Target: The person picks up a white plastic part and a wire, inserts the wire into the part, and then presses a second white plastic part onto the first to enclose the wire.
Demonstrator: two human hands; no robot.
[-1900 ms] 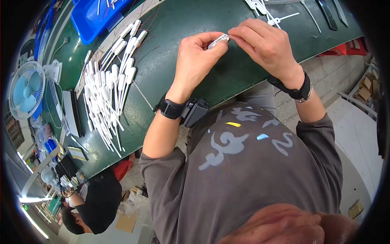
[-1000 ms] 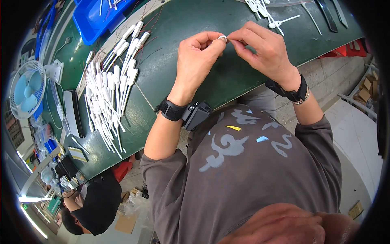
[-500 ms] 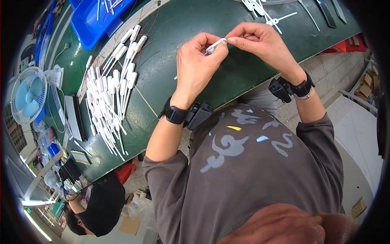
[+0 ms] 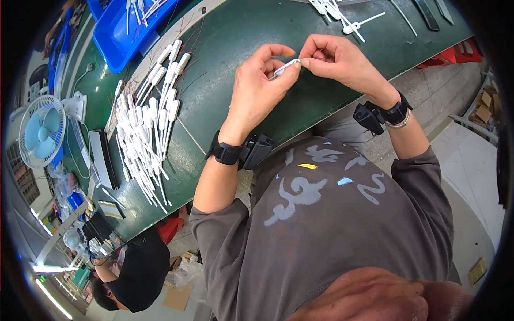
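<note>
— Both hands have lifted a little toward the top of the frame since the earlier pictures, and the blue tray at the upper left has slid further into view.

— What do they hold?

— A small white plastic piece [image 4: 285, 66], high in the middle of the frame, above the green tabletop [image 4: 241, 32]. The left hand [image 4: 257, 91] pinches one end between thumb and forefinger, its other fingers curled. The right hand [image 4: 334, 59] nips the other end with its fingertips, nearly closed.

— And round about?

— Each wrist wears a black strap with a small black device. Left of the hands lies a heap of white stick-shaped parts [image 4: 147, 128], fanned across the tabletop. Beyond it, the blue tray [image 4: 123, 35] holds more of them. A few loose white pieces [image 4: 342, 16] lie at the top edge. A small white fan [image 4: 42, 131] stands at the far left, and another person in a black cap [image 4: 142, 273] sits at the lower left.
</note>
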